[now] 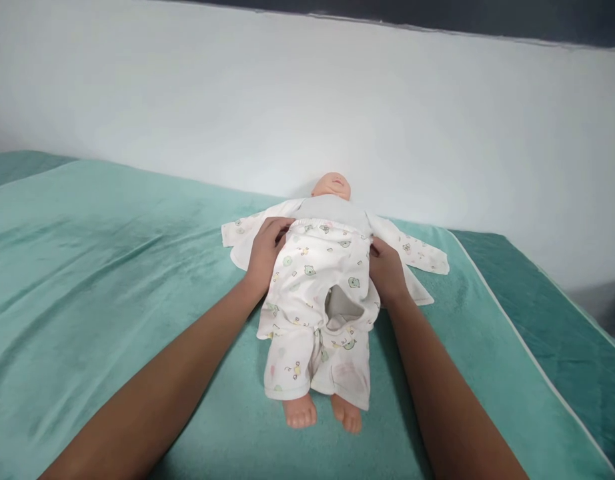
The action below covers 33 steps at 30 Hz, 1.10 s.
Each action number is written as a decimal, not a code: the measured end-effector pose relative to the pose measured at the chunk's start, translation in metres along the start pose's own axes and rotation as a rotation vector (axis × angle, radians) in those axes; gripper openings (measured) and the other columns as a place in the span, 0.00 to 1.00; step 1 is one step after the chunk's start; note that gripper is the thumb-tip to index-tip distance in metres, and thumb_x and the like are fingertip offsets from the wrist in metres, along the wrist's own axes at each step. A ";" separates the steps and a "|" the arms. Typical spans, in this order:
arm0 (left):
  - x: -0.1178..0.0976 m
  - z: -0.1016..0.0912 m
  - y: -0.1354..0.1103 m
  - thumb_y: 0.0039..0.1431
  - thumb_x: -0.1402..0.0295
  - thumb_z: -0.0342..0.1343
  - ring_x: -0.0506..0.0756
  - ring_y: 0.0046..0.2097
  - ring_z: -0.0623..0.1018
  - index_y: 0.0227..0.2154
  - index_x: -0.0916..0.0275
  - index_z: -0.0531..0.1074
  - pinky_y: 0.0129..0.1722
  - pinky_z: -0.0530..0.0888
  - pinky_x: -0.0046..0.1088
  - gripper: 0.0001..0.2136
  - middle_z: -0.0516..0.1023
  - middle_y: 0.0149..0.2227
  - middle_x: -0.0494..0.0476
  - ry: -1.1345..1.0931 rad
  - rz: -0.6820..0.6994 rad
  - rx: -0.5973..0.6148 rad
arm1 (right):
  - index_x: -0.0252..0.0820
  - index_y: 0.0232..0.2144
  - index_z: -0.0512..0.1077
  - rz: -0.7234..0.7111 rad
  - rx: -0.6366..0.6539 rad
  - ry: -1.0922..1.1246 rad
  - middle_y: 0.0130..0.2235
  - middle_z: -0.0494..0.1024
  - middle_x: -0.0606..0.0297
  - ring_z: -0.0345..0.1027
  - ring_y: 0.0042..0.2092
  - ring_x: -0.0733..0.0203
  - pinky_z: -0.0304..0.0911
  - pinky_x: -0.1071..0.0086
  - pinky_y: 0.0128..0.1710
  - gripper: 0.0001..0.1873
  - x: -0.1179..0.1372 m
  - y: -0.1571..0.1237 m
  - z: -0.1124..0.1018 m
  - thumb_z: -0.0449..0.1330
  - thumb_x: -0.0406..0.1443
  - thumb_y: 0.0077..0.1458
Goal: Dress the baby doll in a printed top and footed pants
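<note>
A baby doll [332,187] lies on its back, its head at the far end and its bare feet toward me. White printed baby pants [307,273] cover its legs and belly, with an open gap at the crotch. Beneath them a white baby shirt [257,227] spreads out, sleeves stretched to both sides. At the left end of the elastic waistband, my left hand [266,250] is closed on the pants. My right hand [388,270] pinches the opposite side of the waistband; part of its fingers is hidden by the cloth.
A light green blanket [137,267] with wrinkles lies under the doll. To the right, beyond its pale edge, a darker green cover [537,300] shows. The white wall [297,100] rises just behind the doll's head.
</note>
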State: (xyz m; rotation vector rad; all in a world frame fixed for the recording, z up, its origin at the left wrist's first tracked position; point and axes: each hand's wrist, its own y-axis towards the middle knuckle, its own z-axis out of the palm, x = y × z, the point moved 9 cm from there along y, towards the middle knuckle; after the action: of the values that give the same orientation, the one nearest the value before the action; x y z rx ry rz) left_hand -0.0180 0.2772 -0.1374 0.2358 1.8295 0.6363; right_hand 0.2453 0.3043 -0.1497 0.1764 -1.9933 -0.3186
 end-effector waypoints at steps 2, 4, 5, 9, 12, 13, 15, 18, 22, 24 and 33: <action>0.001 -0.001 0.002 0.62 0.68 0.53 0.57 0.53 0.76 0.44 0.55 0.77 0.56 0.73 0.39 0.10 0.75 0.49 0.57 -0.048 -0.035 0.005 | 0.43 0.34 0.75 -0.015 -0.054 -0.067 0.39 0.80 0.60 0.71 0.42 0.52 0.65 0.56 0.46 0.08 0.005 -0.001 -0.006 0.56 0.38 0.56; 0.002 -0.002 0.005 0.62 0.65 0.56 0.57 0.55 0.75 0.42 0.56 0.77 0.58 0.72 0.38 0.08 0.74 0.50 0.57 -0.105 -0.076 0.001 | 0.44 0.37 0.73 -0.046 -0.111 -0.028 0.41 0.79 0.61 0.70 0.42 0.55 0.65 0.58 0.47 0.07 0.013 -0.002 -0.013 0.58 0.36 0.54; 0.002 -0.001 0.007 0.61 0.63 0.57 0.57 0.56 0.74 0.40 0.56 0.76 0.59 0.72 0.38 0.07 0.74 0.51 0.57 -0.123 -0.089 0.008 | 0.44 0.37 0.72 -0.063 -0.129 0.012 0.41 0.78 0.61 0.70 0.43 0.56 0.66 0.59 0.47 0.08 0.017 -0.002 -0.016 0.58 0.35 0.53; 0.000 0.009 0.009 0.58 0.62 0.62 0.57 0.61 0.72 0.37 0.57 0.73 0.64 0.68 0.39 0.07 0.72 0.56 0.57 -0.164 -0.103 0.117 | 0.45 0.37 0.72 -0.100 -0.014 0.094 0.42 0.76 0.62 0.68 0.44 0.57 0.65 0.60 0.49 0.07 0.030 -0.002 -0.012 0.60 0.39 0.56; -0.004 0.014 0.009 0.57 0.62 0.63 0.58 0.62 0.70 0.39 0.57 0.70 0.66 0.65 0.40 0.10 0.69 0.59 0.57 -0.143 -0.080 0.187 | 0.46 0.38 0.72 -0.117 0.135 0.097 0.43 0.74 0.62 0.67 0.45 0.57 0.64 0.59 0.51 0.10 0.034 -0.002 -0.003 0.63 0.42 0.55; -0.006 0.016 0.009 0.57 0.62 0.63 0.58 0.63 0.69 0.39 0.56 0.70 0.66 0.65 0.41 0.10 0.69 0.60 0.57 -0.109 -0.063 0.212 | 0.46 0.39 0.72 -0.127 0.168 0.093 0.44 0.73 0.63 0.67 0.46 0.57 0.63 0.59 0.51 0.11 0.035 -0.001 -0.001 0.65 0.42 0.54; -0.013 0.020 0.009 0.59 0.62 0.61 0.58 0.65 0.67 0.41 0.56 0.71 0.66 0.64 0.41 0.10 0.68 0.61 0.58 -0.016 -0.015 0.267 | 0.47 0.38 0.71 -0.157 0.197 0.064 0.45 0.71 0.63 0.66 0.47 0.56 0.62 0.59 0.54 0.14 0.036 -0.001 0.000 0.67 0.42 0.51; -0.026 0.027 0.011 0.60 0.62 0.60 0.59 0.66 0.66 0.41 0.57 0.71 0.66 0.63 0.41 0.09 0.68 0.61 0.59 0.118 0.070 0.321 | 0.47 0.38 0.71 -0.199 0.182 0.018 0.47 0.70 0.63 0.65 0.50 0.55 0.60 0.58 0.56 0.15 0.038 0.001 -0.001 0.69 0.42 0.49; -0.041 0.035 0.015 0.65 0.61 0.56 0.60 0.61 0.70 0.37 0.58 0.70 0.59 0.68 0.39 0.07 0.70 0.59 0.60 0.281 0.207 0.333 | 0.49 0.41 0.73 -0.228 0.201 -0.005 0.50 0.70 0.62 0.64 0.53 0.52 0.58 0.56 0.58 0.15 0.040 0.002 0.003 0.68 0.41 0.51; -0.047 0.039 0.015 0.68 0.61 0.52 0.59 0.57 0.73 0.37 0.58 0.70 0.54 0.70 0.38 0.07 0.72 0.58 0.59 0.392 0.298 0.333 | 0.50 0.42 0.73 -0.239 0.202 -0.021 0.52 0.69 0.62 0.63 0.56 0.51 0.57 0.55 0.60 0.15 0.043 0.002 0.005 0.68 0.41 0.51; -0.046 0.040 0.027 0.72 0.64 0.41 0.61 0.40 0.78 0.42 0.60 0.69 0.39 0.70 0.37 0.12 0.80 0.39 0.61 0.801 0.244 0.207 | 0.48 0.34 0.72 -0.278 0.308 -0.096 0.62 0.64 0.61 0.52 0.68 0.49 0.45 0.51 0.68 0.09 0.056 0.004 0.018 0.64 0.45 0.58</action>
State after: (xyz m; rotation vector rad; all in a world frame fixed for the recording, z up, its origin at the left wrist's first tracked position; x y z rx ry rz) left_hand 0.0314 0.2908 -0.0949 0.3817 2.6710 0.7765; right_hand 0.2046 0.2959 -0.1071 0.6480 -2.1065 -0.1962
